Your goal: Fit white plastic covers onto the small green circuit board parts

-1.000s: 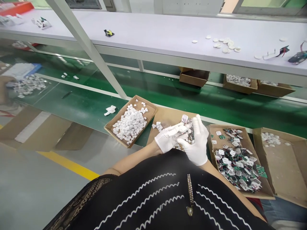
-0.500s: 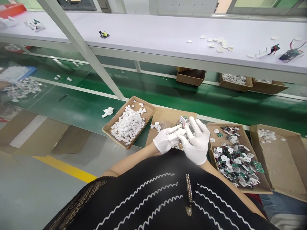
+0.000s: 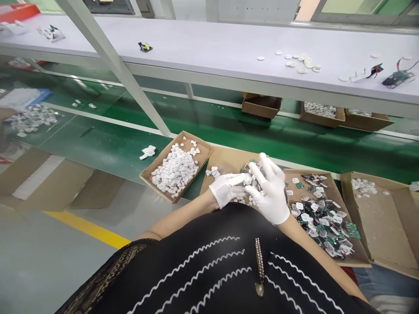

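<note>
Both my hands wear white gloves and work over a flat piece of cardboard (image 3: 225, 158). My left hand (image 3: 227, 190) is closed, its fingertips on a small white plastic piece (image 3: 248, 179), partly hidden. Close beside it, my right hand (image 3: 271, 192) is open with its fingers spread and its thumb near the left fingertips. Behind and below the fingers lies a pile of small green circuit boards (image 3: 246, 168) with white parts. A few loose white pieces (image 3: 213, 172) lie left of the pile on the cardboard.
Left stands a cardboard tray (image 3: 146, 173) heaped with white pieces. To the right are a tray (image 3: 359, 257) of wired circuit boards and another tray (image 3: 386, 222) with a few white parts. A white shelf (image 3: 209, 43) runs above, held by a slanting post (image 3: 131, 87).
My right hand has opened wider, its fingers lifting away from the left. The white-faced piece that stood up between the fingertips no longer shows there; the left hand stays nearly in place.
</note>
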`<state>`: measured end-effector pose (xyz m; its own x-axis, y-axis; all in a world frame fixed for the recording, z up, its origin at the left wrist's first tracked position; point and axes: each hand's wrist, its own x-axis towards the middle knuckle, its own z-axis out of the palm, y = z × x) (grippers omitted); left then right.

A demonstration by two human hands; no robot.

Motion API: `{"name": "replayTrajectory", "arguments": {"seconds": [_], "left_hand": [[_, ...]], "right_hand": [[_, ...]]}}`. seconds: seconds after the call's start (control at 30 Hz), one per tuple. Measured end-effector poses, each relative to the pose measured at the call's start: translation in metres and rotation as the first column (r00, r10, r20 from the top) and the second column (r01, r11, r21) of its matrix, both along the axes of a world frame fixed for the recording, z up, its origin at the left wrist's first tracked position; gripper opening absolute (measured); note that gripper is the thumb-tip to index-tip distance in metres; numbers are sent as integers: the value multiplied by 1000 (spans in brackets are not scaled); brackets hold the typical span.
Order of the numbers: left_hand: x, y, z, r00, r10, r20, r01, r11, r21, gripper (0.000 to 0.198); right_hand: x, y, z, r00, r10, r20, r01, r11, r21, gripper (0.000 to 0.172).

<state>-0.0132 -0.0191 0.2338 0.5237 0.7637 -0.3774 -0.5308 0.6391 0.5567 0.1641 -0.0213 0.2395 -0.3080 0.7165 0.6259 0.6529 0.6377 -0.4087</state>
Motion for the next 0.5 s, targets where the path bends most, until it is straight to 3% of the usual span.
{"name": "replayTrajectory", "arguments": {"seconds": [0.1, 0.17, 0.27, 0.43, 0.5], "left_hand": [[-1, 1, 0, 999, 6, -32, -7, 1000, -28, 30], [-3, 3, 0, 1000, 3, -30, -3, 1000, -27, 32], [-5, 4, -2, 998, -58, -34, 57, 998, -11, 40], [-4, 1, -7, 991, 7, -135, 1, 998, 58, 29], [-4, 1, -8, 985, 23, -173, -7, 996, 89, 23]], "right_hand": [[2, 8, 1, 986, 157, -53, -164, 960, -227, 39], [4, 11, -2, 969, 184, -162, -226, 927, -299, 34], [5, 11, -7, 956, 169, -242, -240, 921, -305, 34], [4, 12, -12, 979, 202, -34, -203, 935, -291, 56], [2, 14, -13, 983, 183, 13, -175, 956, -234, 50]]}}
